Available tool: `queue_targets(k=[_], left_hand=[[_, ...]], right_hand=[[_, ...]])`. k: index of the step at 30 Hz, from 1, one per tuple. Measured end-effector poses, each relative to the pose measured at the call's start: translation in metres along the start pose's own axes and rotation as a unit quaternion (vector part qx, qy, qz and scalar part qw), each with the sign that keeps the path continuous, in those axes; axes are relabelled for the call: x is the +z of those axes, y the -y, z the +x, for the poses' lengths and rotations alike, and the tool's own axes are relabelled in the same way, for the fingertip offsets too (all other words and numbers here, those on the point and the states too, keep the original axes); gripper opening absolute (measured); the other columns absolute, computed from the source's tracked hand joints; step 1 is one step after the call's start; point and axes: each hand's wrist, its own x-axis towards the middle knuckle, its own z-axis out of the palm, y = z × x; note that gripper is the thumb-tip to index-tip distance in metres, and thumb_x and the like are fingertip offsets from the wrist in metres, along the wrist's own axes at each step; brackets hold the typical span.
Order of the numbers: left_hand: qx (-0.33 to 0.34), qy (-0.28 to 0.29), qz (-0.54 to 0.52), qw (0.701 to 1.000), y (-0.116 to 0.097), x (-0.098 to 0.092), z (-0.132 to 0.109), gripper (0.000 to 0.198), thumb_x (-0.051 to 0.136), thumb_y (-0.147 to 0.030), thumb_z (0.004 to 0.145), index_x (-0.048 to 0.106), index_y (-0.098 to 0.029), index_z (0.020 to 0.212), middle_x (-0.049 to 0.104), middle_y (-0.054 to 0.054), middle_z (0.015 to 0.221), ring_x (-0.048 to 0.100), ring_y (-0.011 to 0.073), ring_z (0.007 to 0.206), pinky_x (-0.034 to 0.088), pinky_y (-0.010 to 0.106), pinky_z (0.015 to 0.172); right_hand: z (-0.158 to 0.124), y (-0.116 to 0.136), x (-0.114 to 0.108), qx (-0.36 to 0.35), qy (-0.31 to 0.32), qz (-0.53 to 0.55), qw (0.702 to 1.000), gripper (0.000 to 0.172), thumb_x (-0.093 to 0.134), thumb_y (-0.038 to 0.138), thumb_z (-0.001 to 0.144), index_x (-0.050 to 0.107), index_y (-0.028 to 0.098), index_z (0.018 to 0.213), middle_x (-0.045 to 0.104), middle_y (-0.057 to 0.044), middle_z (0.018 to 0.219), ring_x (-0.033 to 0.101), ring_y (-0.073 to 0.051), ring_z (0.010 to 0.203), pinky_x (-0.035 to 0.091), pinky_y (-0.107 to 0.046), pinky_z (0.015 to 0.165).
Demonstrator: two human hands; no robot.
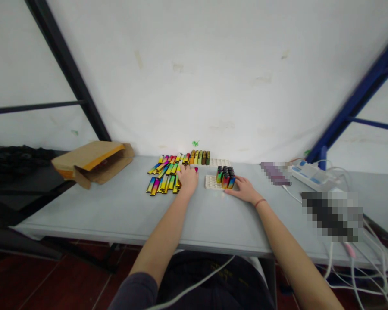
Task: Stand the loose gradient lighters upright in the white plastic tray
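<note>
Shiny rainbow-and-gold lighters [164, 184] lie in a loose pile on the table, left of centre. My left hand [188, 177] is at the pile's right edge with its fingers curled down; a magenta end of one lighter [196, 169] shows beside it. Several lighters [225, 181] with dark tops stand upright, packed together, in the right part of a white pitted tray [210, 182]. At that tray's right edge, my right hand [245, 190] has its thumb at the front and fingers along the right side, gripping it. The fingertips of both hands are partly hidden.
Behind the pile, a block of upright lighters [200, 157] in gold and green stands beside another white tray [220, 162] near the wall. An opened cardboard box [92, 161] is at the left. To the right are a purple phone [274, 174], a power strip [312, 174] and cables.
</note>
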Motion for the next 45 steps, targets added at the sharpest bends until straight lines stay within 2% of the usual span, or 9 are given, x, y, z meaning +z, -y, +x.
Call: queue_targets(k=[5,9,12,15,17,22,27,33,45], left_hand=[[0.016,0.039,-0.029,0.999,-0.006,0.000,-0.002,0.031,0.051,-0.017,0.094,0.069,-0.015,0.119,0.071,0.017,0.121,0.057,0.0311,0.124,0.038,0.048,0.107],[0.032,0.006,-0.196,0.980,-0.003,0.006,0.007,0.029,0.051,-0.008,0.088,0.067,-0.013,0.112,0.065,0.019,0.122,0.064,0.0272,0.114,0.047,0.040,0.102],[0.008,-0.026,-0.429,0.903,-0.005,0.007,0.013,0.015,0.055,-0.012,0.087,0.060,-0.018,0.100,0.067,0.012,0.101,0.069,0.0234,0.094,0.053,0.037,0.088],[-0.078,0.031,-0.617,0.782,-0.012,0.003,0.014,0.019,0.058,-0.019,0.086,0.048,-0.024,0.101,0.064,0.000,0.084,0.066,0.0150,0.064,0.053,0.029,0.065],[-0.121,0.074,-0.676,0.723,-0.017,0.000,0.011,0.022,0.057,-0.021,0.086,0.042,-0.026,0.102,0.061,-0.005,0.076,0.060,0.0107,0.054,0.048,0.023,0.056],[-0.137,0.145,-0.753,0.628,-0.023,-0.005,0.008,0.014,0.056,-0.033,0.086,0.047,-0.023,0.088,0.041,-0.011,0.055,0.036,0.0060,0.038,0.027,0.016,0.041],[-0.153,0.213,-0.793,0.550,-0.025,-0.011,0.006,0.039,0.051,-0.058,0.087,0.048,-0.021,0.073,0.036,-0.009,0.050,0.030,0.0064,0.036,0.020,0.018,0.037],[-0.183,0.225,-0.807,0.515,-0.028,-0.016,0.003,0.033,0.050,-0.052,0.087,0.048,-0.021,0.073,0.041,-0.007,0.052,0.034,0.0077,0.036,0.020,0.018,0.037],[-0.169,0.195,-0.816,0.517,-0.023,-0.016,0.006,0.036,0.045,-0.049,0.091,0.043,-0.022,0.068,0.034,-0.007,0.051,0.028,0.0071,0.037,0.015,0.018,0.036]], right_hand=[[0.000,0.000,0.000,0.006,0.002,0.002,1.000,0.081,0.059,0.076,0.086,0.061,0.016,0.141,0.056,-0.019,0.150,0.049,-0.036,0.142,0.039,-0.049,0.119],[0.000,-0.001,0.001,-0.002,-0.007,0.003,1.000,0.077,0.061,0.074,0.086,0.062,0.018,0.139,0.058,-0.018,0.148,0.051,-0.036,0.141,0.039,-0.048,0.119],[0.001,-0.002,0.003,-0.009,-0.011,0.005,1.000,0.074,0.062,0.073,0.086,0.062,0.019,0.138,0.058,-0.017,0.149,0.051,-0.036,0.140,0.040,-0.050,0.119],[0.001,-0.002,0.004,-0.007,-0.012,0.008,1.000,0.074,0.062,0.073,0.087,0.063,0.019,0.137,0.057,-0.018,0.150,0.051,-0.036,0.140,0.040,-0.051,0.118],[0.001,-0.002,0.004,-0.005,-0.011,0.008,1.000,0.074,0.061,0.073,0.087,0.062,0.019,0.138,0.057,-0.018,0.150,0.051,-0.036,0.141,0.040,-0.051,0.118],[0.001,-0.001,0.003,-0.002,-0.005,0.008,1.000,0.078,0.060,0.075,0.087,0.061,0.019,0.140,0.058,-0.018,0.149,0.051,-0.036,0.140,0.039,-0.050,0.118],[0.001,-0.001,0.002,-0.006,-0.003,0.007,1.000,0.079,0.060,0.074,0.087,0.060,0.017,0.141,0.058,-0.019,0.148,0.051,-0.036,0.141,0.039,-0.050,0.119],[0.000,-0.001,0.002,-0.007,-0.013,0.015,1.000,0.075,0.061,0.074,0.086,0.061,0.020,0.140,0.057,-0.017,0.150,0.051,-0.036,0.141,0.040,-0.051,0.118],[0.001,0.000,0.000,-0.002,-0.001,0.009,1.000,0.079,0.061,0.074,0.086,0.060,0.017,0.141,0.057,-0.019,0.150,0.051,-0.036,0.141,0.039,-0.049,0.119]])
